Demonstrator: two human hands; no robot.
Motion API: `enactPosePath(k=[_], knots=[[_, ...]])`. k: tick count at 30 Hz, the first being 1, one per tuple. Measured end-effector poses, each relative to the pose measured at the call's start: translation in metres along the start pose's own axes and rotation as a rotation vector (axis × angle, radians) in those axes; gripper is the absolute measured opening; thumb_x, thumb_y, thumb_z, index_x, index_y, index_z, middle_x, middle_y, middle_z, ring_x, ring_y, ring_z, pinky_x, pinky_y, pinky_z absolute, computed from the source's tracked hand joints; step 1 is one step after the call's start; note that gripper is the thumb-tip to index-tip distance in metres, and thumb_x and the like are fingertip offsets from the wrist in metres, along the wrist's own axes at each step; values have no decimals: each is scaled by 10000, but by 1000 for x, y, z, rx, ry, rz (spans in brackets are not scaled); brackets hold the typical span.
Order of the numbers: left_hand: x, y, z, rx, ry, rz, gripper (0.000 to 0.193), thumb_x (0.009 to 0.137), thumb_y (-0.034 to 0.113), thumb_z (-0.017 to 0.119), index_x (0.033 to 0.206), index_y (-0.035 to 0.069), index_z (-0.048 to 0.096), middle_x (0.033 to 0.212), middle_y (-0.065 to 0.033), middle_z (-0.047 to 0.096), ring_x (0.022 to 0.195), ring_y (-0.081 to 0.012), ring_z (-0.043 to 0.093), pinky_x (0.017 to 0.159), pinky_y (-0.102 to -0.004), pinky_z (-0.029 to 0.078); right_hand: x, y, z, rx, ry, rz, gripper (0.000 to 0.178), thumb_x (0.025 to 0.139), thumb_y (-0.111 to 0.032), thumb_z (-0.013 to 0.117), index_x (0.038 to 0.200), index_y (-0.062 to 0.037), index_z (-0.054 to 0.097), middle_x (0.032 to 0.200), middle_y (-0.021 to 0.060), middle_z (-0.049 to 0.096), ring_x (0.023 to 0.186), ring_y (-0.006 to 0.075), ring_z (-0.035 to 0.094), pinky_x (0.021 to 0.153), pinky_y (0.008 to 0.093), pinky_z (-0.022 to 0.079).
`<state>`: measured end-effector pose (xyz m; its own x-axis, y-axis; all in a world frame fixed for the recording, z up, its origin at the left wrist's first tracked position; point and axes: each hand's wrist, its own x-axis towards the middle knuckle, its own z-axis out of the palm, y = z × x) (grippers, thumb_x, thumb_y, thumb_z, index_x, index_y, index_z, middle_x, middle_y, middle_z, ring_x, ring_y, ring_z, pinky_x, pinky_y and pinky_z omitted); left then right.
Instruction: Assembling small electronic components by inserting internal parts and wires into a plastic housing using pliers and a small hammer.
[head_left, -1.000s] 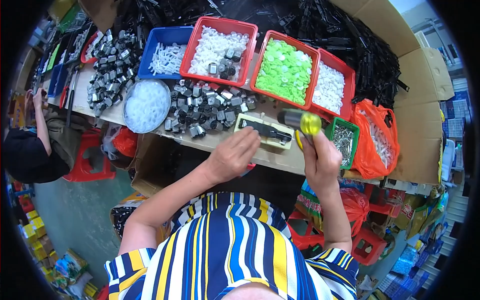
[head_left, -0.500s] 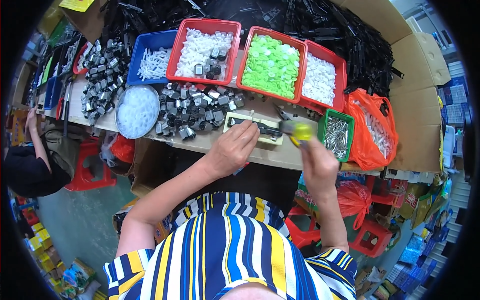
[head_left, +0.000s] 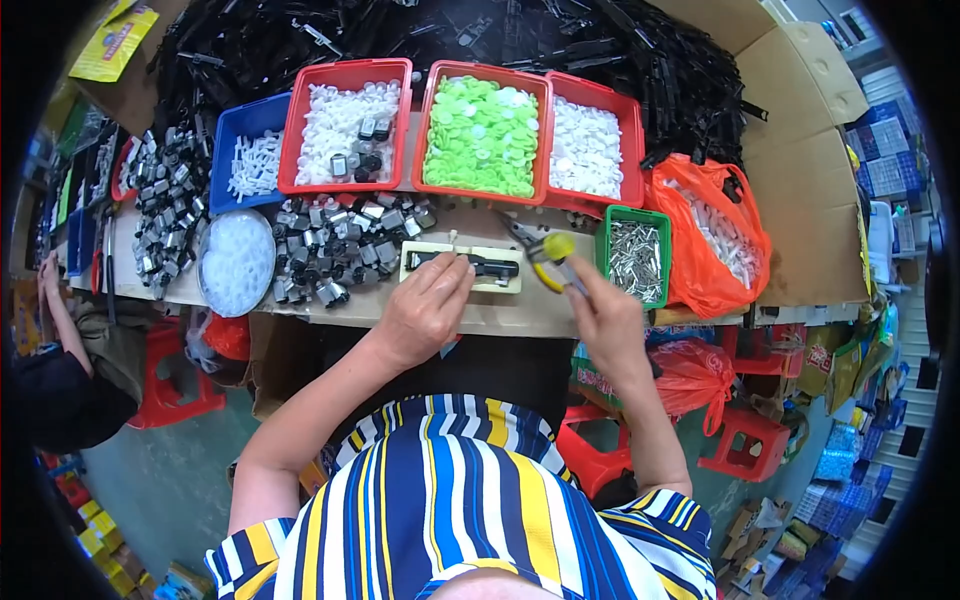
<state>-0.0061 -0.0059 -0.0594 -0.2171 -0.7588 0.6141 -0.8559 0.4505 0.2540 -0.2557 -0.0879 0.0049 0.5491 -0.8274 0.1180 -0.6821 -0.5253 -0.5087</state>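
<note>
My left hand (head_left: pixel 430 308) presses its fingertips on a long black part (head_left: pixel 488 266) lying in a cream block-shaped fixture (head_left: pixel 440 246) near the bench's front edge. Closed around its handle, my right hand (head_left: pixel 612 318) holds a small hammer with a bright yellow end (head_left: pixel 558 245), raised just right of the fixture. Pliers (head_left: pixel 522 234) with yellow-and-black grips lie behind and partly under the hammer. Left of the fixture is a pile of small silver-and-black motor-like parts (head_left: pixel 335 240). A green bin of small metal pins (head_left: pixel 636 262) stands right of my right hand.
Along the back stand red bins of white pieces (head_left: pixel 350 110) and green discs (head_left: pixel 482 135), plus a blue bin (head_left: pixel 258 160). A round tub (head_left: pixel 237 262) sits left; an orange-red bag (head_left: pixel 712 240) sits right. Black parts (head_left: pixel 450 35) heap behind. Another person's arm (head_left: pixel 65 315) shows far left.
The whole view has shifted, so the bench things appear further left. The hammer was blurred by motion and now shows sharper, slightly higher relative to the fixture. My left hand stays on the black part.
</note>
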Motion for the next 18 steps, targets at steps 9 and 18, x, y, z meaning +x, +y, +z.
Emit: enactPosePath(k=[9,18], knots=[[4,3,-2,-29,-5,-36,324,750,-3,694,1063,-85,686,1113,-177,659,1076,-331,641,911,-392,549,62,106,-59,-394,490,156,311,984,-80,544,1278,7,595,1079,274,631,995,439,621,829,539,476],[20,2,-11,-136,0,-144,352,781,-10,751,1120,-42,665,1103,-161,635,1028,-344,639,896,-422,539,50,86,-56,-448,530,-20,285,929,-39,610,1211,-2,631,1073,199,603,1039,391,586,884,485,473]])
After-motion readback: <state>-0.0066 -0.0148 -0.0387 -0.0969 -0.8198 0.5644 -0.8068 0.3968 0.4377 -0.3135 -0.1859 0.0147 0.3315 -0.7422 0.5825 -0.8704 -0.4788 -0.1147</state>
